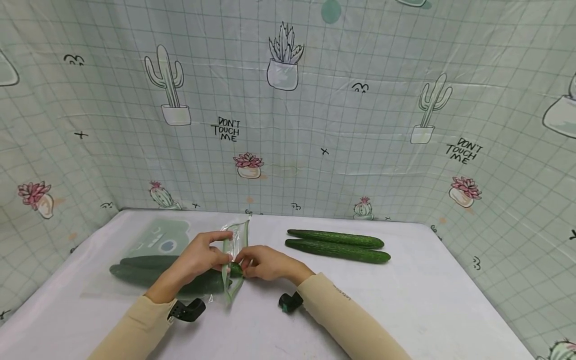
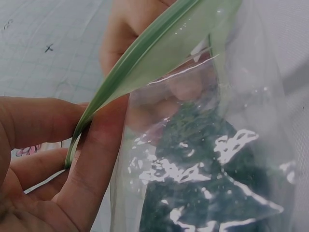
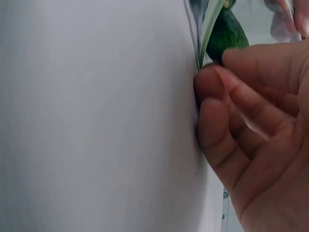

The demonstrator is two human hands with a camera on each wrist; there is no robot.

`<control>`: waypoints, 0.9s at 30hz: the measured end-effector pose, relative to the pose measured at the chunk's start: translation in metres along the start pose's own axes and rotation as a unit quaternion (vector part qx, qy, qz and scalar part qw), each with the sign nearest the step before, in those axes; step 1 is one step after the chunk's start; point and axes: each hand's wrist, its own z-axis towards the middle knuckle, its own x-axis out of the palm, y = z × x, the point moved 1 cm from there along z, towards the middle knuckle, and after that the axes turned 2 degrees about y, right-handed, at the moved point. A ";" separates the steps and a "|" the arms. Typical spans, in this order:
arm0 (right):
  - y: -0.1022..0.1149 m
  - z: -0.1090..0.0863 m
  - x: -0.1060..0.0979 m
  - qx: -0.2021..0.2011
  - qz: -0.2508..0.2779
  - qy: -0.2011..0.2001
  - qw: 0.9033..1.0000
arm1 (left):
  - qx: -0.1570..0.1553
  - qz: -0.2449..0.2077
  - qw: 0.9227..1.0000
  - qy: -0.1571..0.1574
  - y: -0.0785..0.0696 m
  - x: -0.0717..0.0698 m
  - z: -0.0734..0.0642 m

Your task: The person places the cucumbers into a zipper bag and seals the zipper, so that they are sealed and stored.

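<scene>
A clear zip bag (image 1: 168,231) with a green rim lies on the left of the table, with cucumbers (image 1: 141,272) inside it. Its mouth gapes toward the right. My left hand (image 1: 198,257) pinches the green rim (image 2: 99,94) between thumb and fingers, holding that side up. At the mouth, the dark green end of a cucumber (image 1: 235,270) shows, most of its length being inside the bag. My right hand (image 1: 267,263) has its curled fingers at this end, with one fingertip touching the cucumber (image 3: 227,36). The lower rim lies against the right fingers.
Two more cucumbers (image 1: 337,245) lie side by side on the white table (image 1: 427,300), right of the bag. A patterned cloth (image 1: 288,125) with cactus prints rises behind the table and along both sides. Black straps (image 1: 186,310) sit at the wrists.
</scene>
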 end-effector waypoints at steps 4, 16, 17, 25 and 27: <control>-0.003 -0.001 -0.001 0.004 0.038 0.009 0.999 | 0.000 0.002 1.000 -0.001 -0.001 0.000 0.000; 0.000 0.010 0.002 0.021 0.021 -0.016 0.999 | 0.003 -0.007 1.000 0.004 -0.003 -0.002 -0.002; 0.000 0.011 0.003 0.026 0.015 -0.020 0.999 | 0.004 -0.008 1.000 0.005 -0.003 -0.002 -0.002; 0.007 0.016 0.005 0.067 0.004 -0.037 0.997 | 0.013 -0.016 1.000 0.007 -0.004 -0.005 -0.003; 0.008 0.015 0.005 0.070 0.002 -0.034 0.997 | 0.015 -0.018 1.000 0.005 -0.004 -0.006 -0.003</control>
